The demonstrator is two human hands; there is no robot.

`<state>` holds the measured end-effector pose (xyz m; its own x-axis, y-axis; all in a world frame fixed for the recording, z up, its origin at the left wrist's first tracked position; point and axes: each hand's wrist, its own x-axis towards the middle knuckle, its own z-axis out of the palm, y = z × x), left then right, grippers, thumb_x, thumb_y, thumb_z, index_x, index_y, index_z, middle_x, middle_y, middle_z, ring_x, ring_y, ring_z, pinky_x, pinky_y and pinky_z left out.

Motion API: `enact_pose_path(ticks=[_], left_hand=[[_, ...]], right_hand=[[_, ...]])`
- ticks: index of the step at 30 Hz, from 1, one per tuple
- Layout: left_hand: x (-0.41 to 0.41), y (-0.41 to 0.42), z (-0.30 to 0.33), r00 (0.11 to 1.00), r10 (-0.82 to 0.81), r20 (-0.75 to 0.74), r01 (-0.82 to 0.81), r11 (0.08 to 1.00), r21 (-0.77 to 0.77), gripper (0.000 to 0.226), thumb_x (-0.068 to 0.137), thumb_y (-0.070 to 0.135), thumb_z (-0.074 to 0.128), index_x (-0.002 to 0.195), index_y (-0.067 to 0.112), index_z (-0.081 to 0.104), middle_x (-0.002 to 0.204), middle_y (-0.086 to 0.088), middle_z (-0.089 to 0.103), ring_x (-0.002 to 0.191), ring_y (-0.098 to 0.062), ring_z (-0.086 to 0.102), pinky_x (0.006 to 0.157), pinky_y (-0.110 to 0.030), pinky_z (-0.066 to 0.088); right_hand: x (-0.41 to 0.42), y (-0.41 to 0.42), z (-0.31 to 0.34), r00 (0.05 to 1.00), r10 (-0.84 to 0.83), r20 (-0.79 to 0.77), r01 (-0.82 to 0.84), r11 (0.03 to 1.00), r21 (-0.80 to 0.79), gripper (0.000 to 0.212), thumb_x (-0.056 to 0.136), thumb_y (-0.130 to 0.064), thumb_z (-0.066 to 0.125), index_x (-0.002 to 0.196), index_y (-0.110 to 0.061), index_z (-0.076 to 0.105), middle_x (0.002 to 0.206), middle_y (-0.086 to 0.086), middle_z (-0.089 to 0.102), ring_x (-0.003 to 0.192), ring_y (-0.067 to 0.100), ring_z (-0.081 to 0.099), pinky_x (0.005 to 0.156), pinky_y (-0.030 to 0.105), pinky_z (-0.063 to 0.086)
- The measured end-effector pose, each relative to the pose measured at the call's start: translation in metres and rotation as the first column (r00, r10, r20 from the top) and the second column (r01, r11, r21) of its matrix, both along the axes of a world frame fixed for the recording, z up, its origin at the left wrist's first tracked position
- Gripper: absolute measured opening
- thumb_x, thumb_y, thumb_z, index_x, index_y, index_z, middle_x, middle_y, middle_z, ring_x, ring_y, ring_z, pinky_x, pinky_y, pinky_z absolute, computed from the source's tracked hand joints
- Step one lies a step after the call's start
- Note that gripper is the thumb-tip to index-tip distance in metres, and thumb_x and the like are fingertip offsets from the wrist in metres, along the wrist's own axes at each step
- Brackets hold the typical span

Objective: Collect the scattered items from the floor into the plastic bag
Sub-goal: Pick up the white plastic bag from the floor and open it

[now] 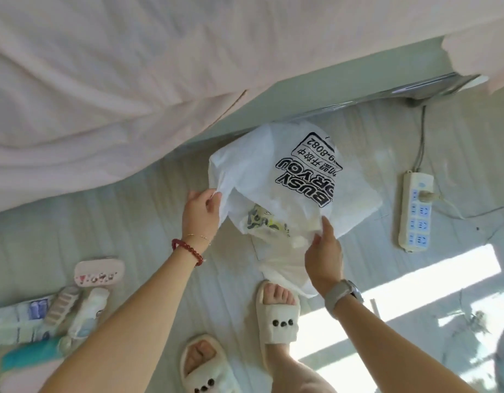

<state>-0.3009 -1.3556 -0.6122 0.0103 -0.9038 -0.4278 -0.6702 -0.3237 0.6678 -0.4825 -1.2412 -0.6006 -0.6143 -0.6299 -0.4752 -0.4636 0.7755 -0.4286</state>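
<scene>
Left hand (201,212) pinches the white plastic bag (276,191) at its rim; right hand (324,256) grips the opposite edge, mouth half open above the floor (148,199) beside the bed. Scattered toiletries (46,316) lie at the floor's left edge. Best to spread the mouth wide first, then carry it over to them.

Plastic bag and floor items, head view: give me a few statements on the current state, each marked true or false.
1. Both hands hold the plastic bag. True: left hand and right hand grip its edges.
2. The bag is plain, without print. False: it carries black lettering.
3. Scattered items lie on the floor to the person's left. True.
4. The power strip is inside the bag. False: it lies on the floor to the bag's right.
5. The person is barefoot. False: slippers are on both feet.
</scene>
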Motion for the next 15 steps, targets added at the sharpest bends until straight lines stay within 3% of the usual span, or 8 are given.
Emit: enact_pose_path(ticks=[2,4,6,8,10,13,15], left_hand=[[0.023,0.021,0.037,0.998,0.036,0.047,-0.032,0.996,-0.081,0.021,0.092,0.015,0.047,0.104,-0.001,0.054,0.117,-0.014,0.046,0.085,-0.028,0.053,0.071,-0.026,0.037],[0.051,0.042,0.078,0.998,0.033,0.059,-0.028,0.997,-0.078,0.03,0.091,0.012,0.046,0.121,0.007,0.043,0.128,-0.01,0.046,0.092,-0.034,0.056,0.071,-0.033,0.042],[0.082,0.06,0.112,0.977,-0.093,0.191,0.091,0.996,0.019,0.045,0.094,0.014,0.039,0.137,0.021,0.03,0.121,-0.007,0.053,0.092,-0.035,0.056,0.069,-0.038,0.044],[0.111,0.076,0.141,0.886,-0.258,0.386,0.236,0.966,0.105,0.047,0.095,0.021,0.037,0.141,0.028,0.026,0.107,-0.012,0.056,0.087,-0.034,0.055,0.066,-0.04,0.046],[0.136,0.089,0.169,0.778,-0.273,0.566,0.255,0.96,0.113,0.046,0.091,0.036,0.043,0.135,0.024,0.038,0.112,-0.022,0.05,0.098,-0.037,0.049,0.078,-0.047,0.047],[0.159,0.104,0.204,0.719,-0.218,0.659,0.27,0.963,0.024,0.072,0.071,0.065,0.042,0.132,0.027,0.038,0.13,-0.021,0.039,0.121,-0.043,0.035,0.098,-0.063,0.029],[0.168,0.114,0.22,0.687,-0.39,0.614,0.451,0.891,0.061,0.086,0.064,0.075,0.039,0.138,0.032,0.026,0.143,-0.016,0.034,0.131,-0.043,0.029,0.102,-0.066,0.02]], right_hand=[[0.002,0.012,0.031,0.998,0.063,0.013,-0.063,0.997,-0.034,0.043,0.094,-0.009,0.033,0.137,-0.015,0.03,0.109,0.016,0.062,0.101,0.039,0.056,0.079,0.043,0.047],[0.005,0.02,0.067,0.989,0.145,0.011,-0.145,0.989,-0.038,0.037,0.096,-0.015,0.034,0.133,-0.014,0.032,0.108,0.017,0.061,0.1,0.039,0.054,0.076,0.04,0.043],[0.01,0.025,0.1,0.96,0.278,-0.017,-0.278,0.959,-0.053,0.032,0.095,-0.014,0.036,0.127,-0.01,0.038,0.108,0.019,0.061,0.098,0.04,0.055,0.077,0.043,0.044],[0.018,0.024,0.131,0.92,0.389,-0.043,-0.391,0.918,-0.066,0.028,0.094,-0.011,0.039,0.121,-0.008,0.048,0.111,0.02,0.058,0.097,0.042,0.056,0.078,0.044,0.046],[0.032,0.019,0.161,0.873,0.484,-0.066,-0.487,0.871,-0.057,0.025,0.094,-0.012,0.042,0.115,-0.009,0.056,0.114,0.018,0.056,0.095,0.042,0.057,0.075,0.045,0.049],[0.064,0.01,0.203,0.73,0.68,-0.059,-0.683,0.724,-0.1,0.023,0.093,-0.016,0.043,0.105,-0.01,0.062,0.105,0.012,0.06,0.086,0.037,0.062,0.064,0.041,0.05],[0.088,0.002,0.23,0.596,0.803,-0.005,-0.794,0.589,-0.154,0.029,0.091,-0.023,0.04,0.099,-0.01,0.064,0.097,0.008,0.064,0.079,0.032,0.064,0.059,0.035,0.05]])
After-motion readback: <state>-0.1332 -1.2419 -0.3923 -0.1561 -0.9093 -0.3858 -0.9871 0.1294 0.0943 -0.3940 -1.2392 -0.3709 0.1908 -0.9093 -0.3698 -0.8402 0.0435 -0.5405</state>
